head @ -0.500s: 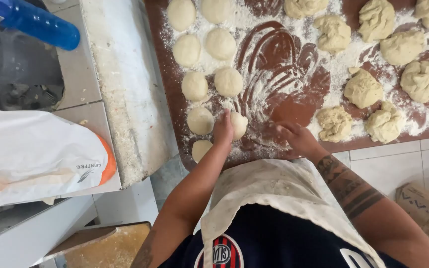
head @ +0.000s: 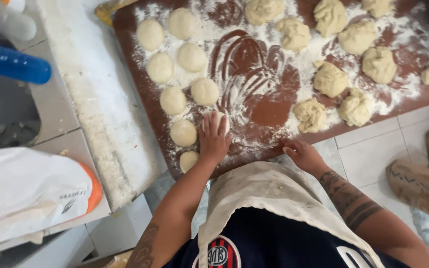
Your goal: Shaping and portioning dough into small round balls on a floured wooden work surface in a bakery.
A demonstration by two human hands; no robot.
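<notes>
My left hand [head: 213,140] lies palm-down over a dough ball [head: 223,118] on the floured brown board [head: 269,106], fingers together, with only the ball's far edge showing. My right hand [head: 301,155] rests on the board's near edge and holds nothing. Several smooth round dough balls [head: 183,132] sit in two rows left of my left hand. Several rough, unshaped dough lumps [head: 310,114] lie on the board's right half. A bare swirl in the flour marks the board's middle.
A flour-dusted white slab [head: 106,124] runs along the board's left side. A blue cylinder [head: 12,63] and a white sack with orange print [head: 31,191] sit further left. Cardboard boxes [head: 418,183] stand on the tiled floor at right. My apron [head: 269,196] hangs below.
My left hand has come down from holding the dough ball upright to pressing flat on it. My right hand has stayed at the board's near edge. The camera view has shifted slightly.
</notes>
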